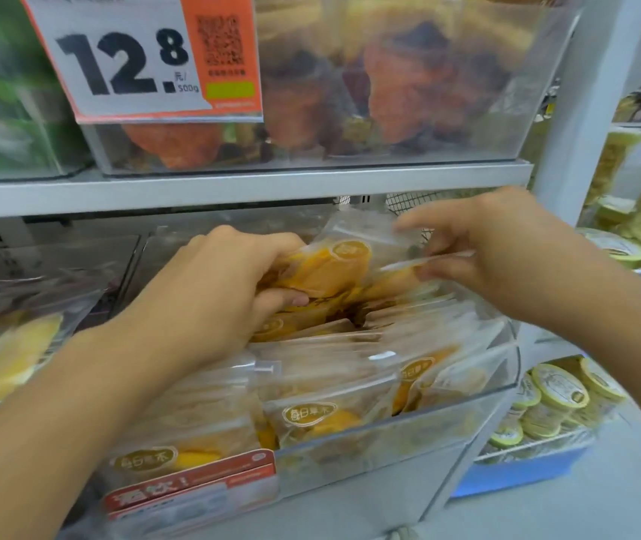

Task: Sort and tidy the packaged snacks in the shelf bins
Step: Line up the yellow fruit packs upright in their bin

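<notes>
A mango packet (326, 270) is gripped by the left hand (209, 290); the right hand (506, 247) pinches its clear top edge. Light, slippery, crinkly film is judged likely — best held at the sealed edges.

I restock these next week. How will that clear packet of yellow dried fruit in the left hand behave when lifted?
The packet probably flexes: its clear film creases under the left hand. Likely light, since flat slices fill it. The glossy film may slip, so pinching its sealed top edge, as the right hand does, seems wise.
</notes>
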